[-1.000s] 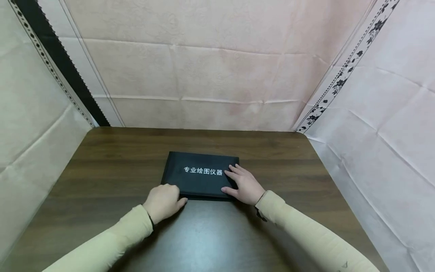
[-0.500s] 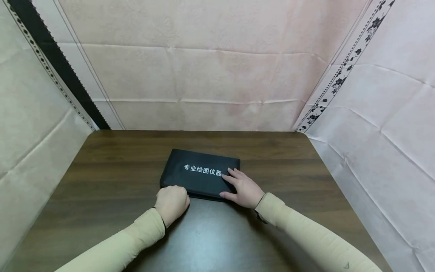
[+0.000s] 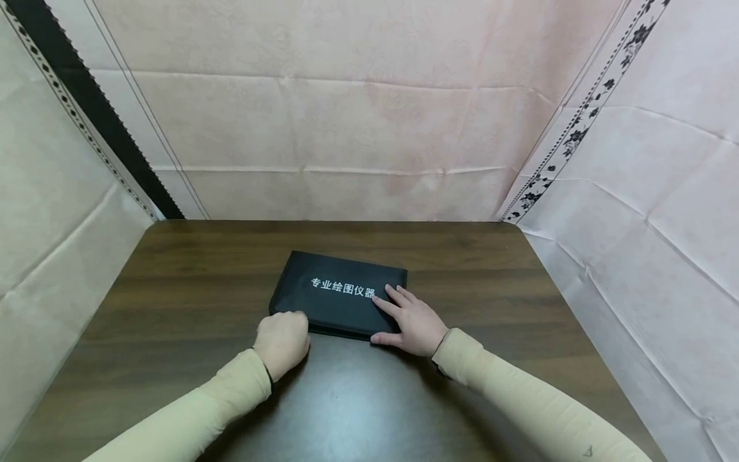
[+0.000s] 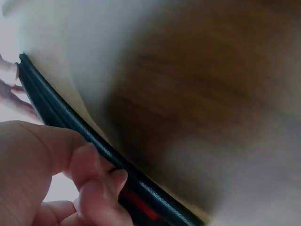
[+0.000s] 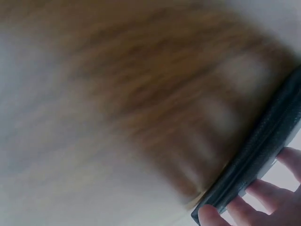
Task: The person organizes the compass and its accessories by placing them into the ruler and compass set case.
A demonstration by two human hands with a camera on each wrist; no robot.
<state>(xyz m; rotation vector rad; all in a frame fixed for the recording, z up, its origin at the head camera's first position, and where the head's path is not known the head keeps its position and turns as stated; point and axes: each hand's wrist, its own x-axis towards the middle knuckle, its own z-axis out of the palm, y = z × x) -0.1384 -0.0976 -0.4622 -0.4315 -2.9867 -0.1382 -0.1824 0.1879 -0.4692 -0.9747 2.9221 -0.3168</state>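
A flat black drawing instrument case (image 3: 335, 314) with white Chinese lettering lies slightly turned on the wooden table. My left hand (image 3: 283, 343), fingers curled, is at its near left corner. In the left wrist view the thumb and fingers (image 4: 91, 181) pinch at the case's edge (image 4: 106, 150); a small dark bit shows by the fingertips, and a strip of red shows in the edge just below them. What exactly they pinch I cannot tell. My right hand (image 3: 412, 324) rests with spread fingers on the case's right side, thumb at the near edge; the right wrist view shows its fingertips along the case's side (image 5: 256, 150).
The brown wood-grain table (image 3: 190, 289) extends around the case on every side. Pale creased cloth (image 3: 346, 128) hangs behind the table's far edge, with more cloth (image 3: 652, 224) along the right and left sides.
The left hand shifted right along the case's near edge, then back a little left; its thumb has tucked in. The case has turned slightly clockwise. The right hand stays on it.
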